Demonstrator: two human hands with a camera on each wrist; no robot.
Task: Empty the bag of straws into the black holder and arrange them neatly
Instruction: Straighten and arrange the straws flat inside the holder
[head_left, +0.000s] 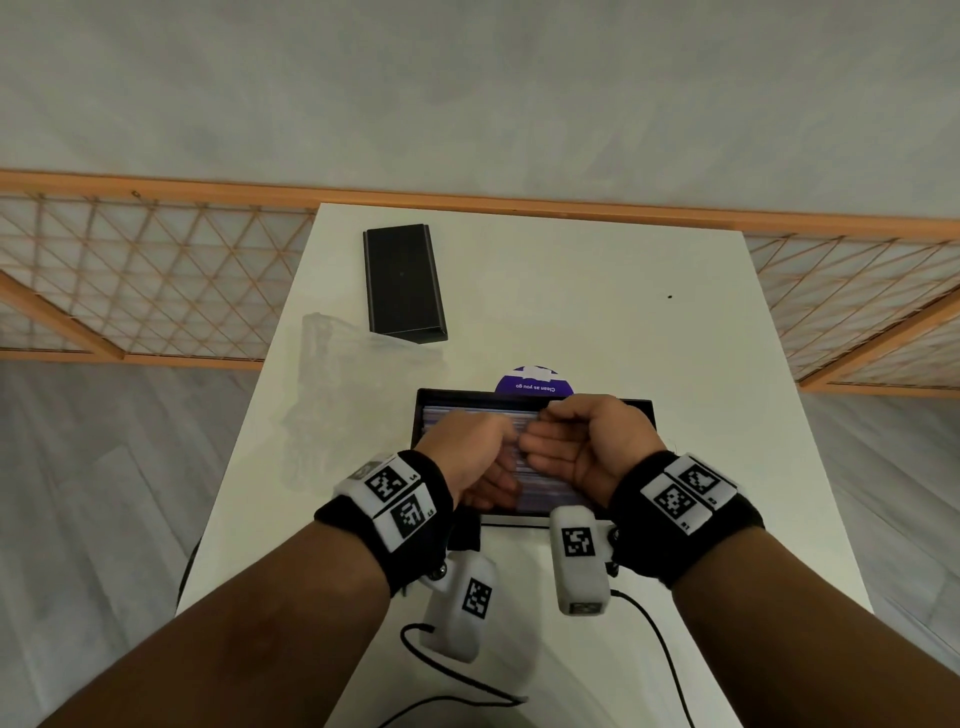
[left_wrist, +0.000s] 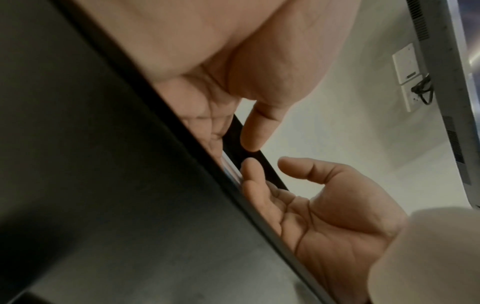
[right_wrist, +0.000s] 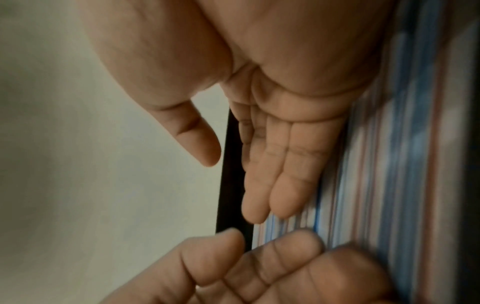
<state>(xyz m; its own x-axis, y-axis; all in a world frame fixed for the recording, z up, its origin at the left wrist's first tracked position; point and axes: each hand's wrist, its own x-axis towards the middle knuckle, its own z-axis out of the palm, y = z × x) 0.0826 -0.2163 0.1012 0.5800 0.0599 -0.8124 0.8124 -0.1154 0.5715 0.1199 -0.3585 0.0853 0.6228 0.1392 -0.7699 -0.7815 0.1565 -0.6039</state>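
Observation:
The black holder (head_left: 636, 410) lies in the middle of the white table, filled with striped straws (head_left: 467, 415) lying side by side. Both hands rest on the straws, fingers fairly straight and meeting near the holder's middle. My left hand (head_left: 485, 465) lies over the left half, my right hand (head_left: 563, 447) over the right half. In the right wrist view the right hand's fingers (right_wrist: 275, 174) lie flat along the blue, red and white straws (right_wrist: 389, 164) beside the holder's black rim (right_wrist: 231, 185). The left wrist view shows mostly the holder's dark wall (left_wrist: 103, 185).
A black lid (head_left: 402, 283) lies at the far left of the table. The clear plastic bag (head_left: 332, 374) sits crumpled at the left edge. A purple sticker (head_left: 535, 382) shows behind the holder. Cables (head_left: 467, 675) trail near the front edge. A wooden lattice screen (head_left: 156, 270) stands behind.

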